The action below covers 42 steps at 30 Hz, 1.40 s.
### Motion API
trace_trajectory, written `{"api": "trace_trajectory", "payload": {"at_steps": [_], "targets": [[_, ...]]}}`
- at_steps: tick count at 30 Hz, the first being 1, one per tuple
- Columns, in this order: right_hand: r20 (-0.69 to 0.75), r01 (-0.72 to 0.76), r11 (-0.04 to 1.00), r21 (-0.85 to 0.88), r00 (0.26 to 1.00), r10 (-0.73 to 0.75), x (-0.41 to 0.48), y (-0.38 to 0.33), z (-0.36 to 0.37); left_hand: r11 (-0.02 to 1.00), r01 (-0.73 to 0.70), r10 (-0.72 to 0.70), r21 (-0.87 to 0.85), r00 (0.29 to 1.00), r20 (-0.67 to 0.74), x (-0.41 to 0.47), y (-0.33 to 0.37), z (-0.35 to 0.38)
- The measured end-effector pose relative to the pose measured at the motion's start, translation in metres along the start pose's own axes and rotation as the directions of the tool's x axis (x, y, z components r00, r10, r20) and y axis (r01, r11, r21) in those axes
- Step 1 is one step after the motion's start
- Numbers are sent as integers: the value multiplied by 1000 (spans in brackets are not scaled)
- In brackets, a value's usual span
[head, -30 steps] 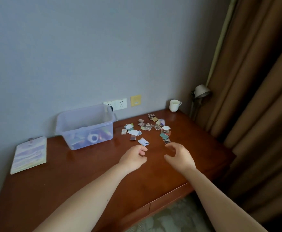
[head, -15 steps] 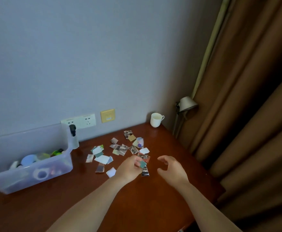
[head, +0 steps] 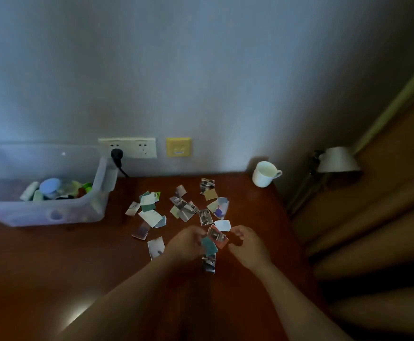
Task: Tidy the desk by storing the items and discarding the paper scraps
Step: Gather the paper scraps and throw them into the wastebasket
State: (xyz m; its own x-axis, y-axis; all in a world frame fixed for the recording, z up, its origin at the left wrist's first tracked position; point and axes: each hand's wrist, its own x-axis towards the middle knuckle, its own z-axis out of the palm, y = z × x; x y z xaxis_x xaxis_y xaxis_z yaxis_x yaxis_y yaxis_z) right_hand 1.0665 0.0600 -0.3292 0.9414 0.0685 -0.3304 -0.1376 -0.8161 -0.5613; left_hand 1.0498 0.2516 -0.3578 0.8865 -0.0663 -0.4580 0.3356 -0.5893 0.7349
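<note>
Head view. Left hand (head: 188,242): fingers curled, pinching teal scrap (head: 209,246) at its 3 o'clock. Right hand (head: 247,244): loosely curled, holding nothing, just beyond scrap at 3 o'clock. Paper scraps (head: 152,217): strewn on table (head: 53,267), 10 to 12 o'clock of hands. Storage bin (head: 41,212): 10 o'clock, well apart.

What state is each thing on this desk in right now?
Plastic bin, open-topped, holding small items.
Paper scraps, scattered loose on the desk.
Teal scrap, pinched by the left hand.
Right hand, loosely curled, holding nothing.
Mug, upright.
Plug, in the socket.
Lamp, unlit.
</note>
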Motion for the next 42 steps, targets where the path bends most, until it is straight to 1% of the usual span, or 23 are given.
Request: {"api": "trace_trajectory", "payload": {"at_steps": [3,6,8,11,14,18,21,23,29,32,35,37,39,41,42], "targets": [[119,54,999,-1,992,-53,35,9,2,991,123,-123,-59,992,2,12,-2,16],[212,98,994,-48,974,-86,61,23,8,982,185,-186,-34,982,-34,25,-4,34],[240,128,987,-99,965,-101,75,31,11,975,222,-222,2,972,-73,29,-1,44],[249,144,980,-135,962,-107,94,38,15,963,256,-242,82,959,-147,37,0,56],[273,166,977,-134,954,-125,108,36,20,955,266,-237,131,951,-200,46,1,62],[250,220,944,-246,955,-157,120,30,27,946,283,-238,157,938,-253,56,0,65],[258,240,909,-340,954,-155,123,26,32,922,303,-235,242,933,-272,62,-1,66],[247,247,897,-367,955,-162,123,25,36,907,317,-240,277,930,-280,66,0,66],[253,196,900,-390,962,-99,122,15,46,920,288,-224,265,942,-249,74,-3,61],[260,165,927,-337,963,-76,118,13,50,930,241,-171,277,952,-256,73,-3,61],[235,120,966,-227,970,-66,113,15,49,952,241,-188,189,946,-263,71,-6,61],[244,45,996,-74,969,-25,113,18,45,966,255,-237,46,941,-242,70,-7,57],[247,-75,985,156,968,34,112,18,39,958,255,-278,-135,941,-194,68,-8,51],[240,-209,900,383,963,121,110,14,32,906,260,-326,-334,932,-158,66,-8,46],[242,-266,849,456,955,169,109,13,30,870,269,-357,-413,921,-153,65,-7,44]]}}
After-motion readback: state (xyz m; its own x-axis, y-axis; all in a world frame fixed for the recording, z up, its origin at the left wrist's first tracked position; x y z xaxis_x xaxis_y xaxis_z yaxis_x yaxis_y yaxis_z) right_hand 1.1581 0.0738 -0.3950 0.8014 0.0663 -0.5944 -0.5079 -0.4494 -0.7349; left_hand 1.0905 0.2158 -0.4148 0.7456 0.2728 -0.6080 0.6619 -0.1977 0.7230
